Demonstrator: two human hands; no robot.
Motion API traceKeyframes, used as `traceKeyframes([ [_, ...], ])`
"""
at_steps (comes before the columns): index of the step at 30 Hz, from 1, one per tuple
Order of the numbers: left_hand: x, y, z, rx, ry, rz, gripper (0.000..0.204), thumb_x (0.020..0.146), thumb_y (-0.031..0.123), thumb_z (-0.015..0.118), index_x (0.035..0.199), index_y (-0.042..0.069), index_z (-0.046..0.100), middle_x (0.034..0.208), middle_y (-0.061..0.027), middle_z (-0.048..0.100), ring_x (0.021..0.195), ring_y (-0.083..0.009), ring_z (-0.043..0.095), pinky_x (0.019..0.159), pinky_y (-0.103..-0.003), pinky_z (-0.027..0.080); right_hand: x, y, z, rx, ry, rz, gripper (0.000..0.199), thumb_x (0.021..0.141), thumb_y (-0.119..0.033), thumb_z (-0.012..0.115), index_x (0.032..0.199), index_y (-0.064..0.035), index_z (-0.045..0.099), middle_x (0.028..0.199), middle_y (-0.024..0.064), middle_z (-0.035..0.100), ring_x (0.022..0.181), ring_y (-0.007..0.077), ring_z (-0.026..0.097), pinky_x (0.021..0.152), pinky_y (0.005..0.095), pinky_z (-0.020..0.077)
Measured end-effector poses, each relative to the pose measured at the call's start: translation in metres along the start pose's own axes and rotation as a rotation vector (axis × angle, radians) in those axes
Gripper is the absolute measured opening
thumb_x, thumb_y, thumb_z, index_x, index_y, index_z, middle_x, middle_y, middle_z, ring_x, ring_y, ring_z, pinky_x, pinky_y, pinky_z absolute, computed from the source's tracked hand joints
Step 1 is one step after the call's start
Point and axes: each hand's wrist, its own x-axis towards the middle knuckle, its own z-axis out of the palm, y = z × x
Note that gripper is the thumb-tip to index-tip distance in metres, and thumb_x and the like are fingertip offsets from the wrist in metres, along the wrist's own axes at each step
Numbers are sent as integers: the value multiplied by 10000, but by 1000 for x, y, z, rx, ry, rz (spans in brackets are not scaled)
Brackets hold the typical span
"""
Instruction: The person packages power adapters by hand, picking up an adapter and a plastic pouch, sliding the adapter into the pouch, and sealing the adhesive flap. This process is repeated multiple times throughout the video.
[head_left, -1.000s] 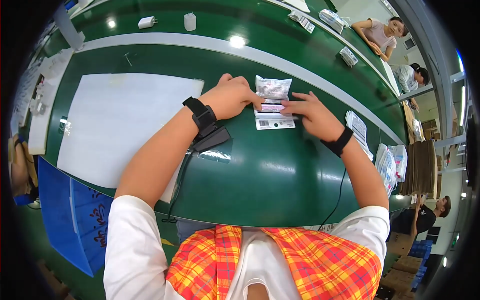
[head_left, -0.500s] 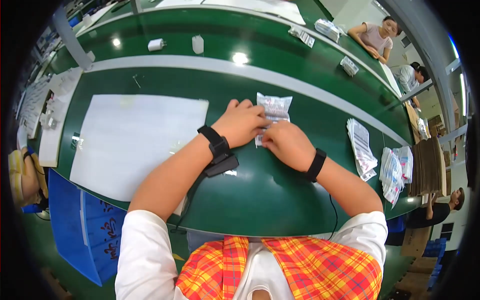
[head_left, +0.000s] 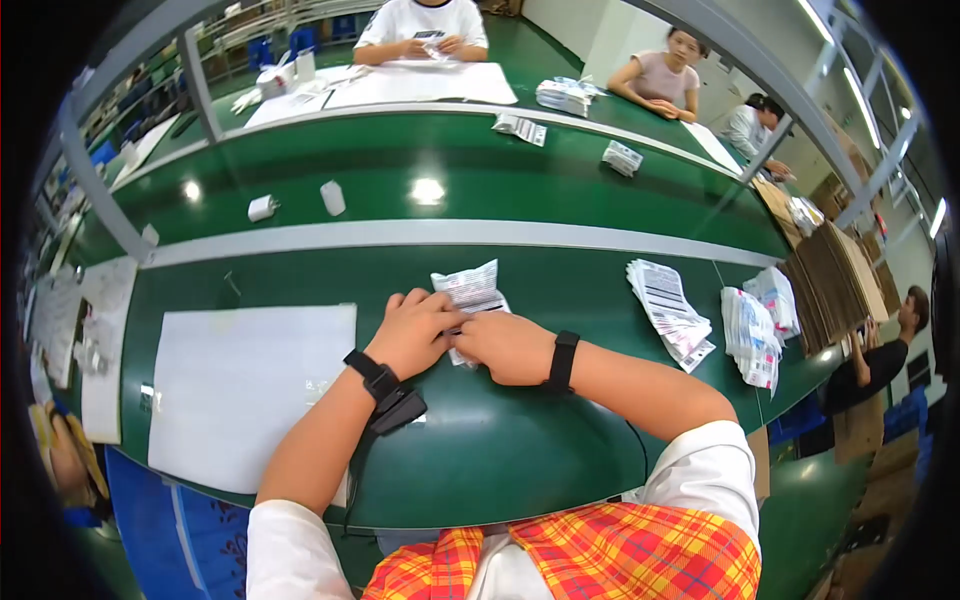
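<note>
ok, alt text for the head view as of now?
A person's left hand and right hand meet on a small printed packet, partly covering it, on a green worktable. A white sheet lies to the left, piles of printed packaging to the right; another person in white is further off.

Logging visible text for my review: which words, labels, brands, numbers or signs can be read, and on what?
None legible; all too small or blurred:
White packet at left hand and right hand: fine print.
Fanned packets: lines of print.
Bundled packs: coloured print.
Blue bin: dark marks.
Co-worker's white shirt: dark lettering.
</note>
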Motion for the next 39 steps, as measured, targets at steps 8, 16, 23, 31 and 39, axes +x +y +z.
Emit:
traceKeyframes([
  [8, -4, -13, -11, -66, -44, -17, 348, 853, 246, 664, 1201, 229, 675, 1207, 0, 590, 1148, -253, 471, 1010, -416, 292, -211, -13, -98, 258, 307, 615, 46, 854, 3, 553, 899, 6, 560, 845, 101, 575, 800, 219, 550, 720, 313, 431],
  [16, 7, 3, -10, -75, 52, 13, 327, 778, 250, 721, 1088, 146, 706, 1124, 4, 637, 1086, -236, 513, 953, -401, 326, -550, -89, 43, 166, 509, 1801, 167, 936, -24, 521, 1094, 21, 547, 1009, 79, 572, 948, 160, 553, 867, 282, 453],
  [23, 10, 14, 5, 10, 111, -59, 242, 730, 200, 726, 959, 130, 692, 1030, -11, 639, 1014, -239, 532, 920, -404, 345, -347, -64, -70, -274, 966, 1199, 383, 955, -93, 548, 1303, 61, 502, 1284, 188, 561, 1193, 276, 528, 1050, 365, 372],
  [31, 3, 22, -10, 179, 212, -84, 288, 728, 252, 743, 996, 160, 694, 1020, -27, 581, 1035, -249, 508, 907, -431, 349, -45, 16, -40, 112, 265, 606, 448, 865, -295, 681, 1175, 9, 572, 1099, 207, 608, 992, 306, 604, 865, 368, 490],
  [39, -3, -4, 3, 225, 247, -167, 420, 807, 373, 699, 1186, 198, 654, 1166, -43, 552, 1088, -264, 480, 916, -454, 350, 20, 87, -20, 469, 77, 612, 352, 877, -271, 681, 1034, 23, 572, 977, 113, 617, 832, 186, 591, 737, 308, 483],
])
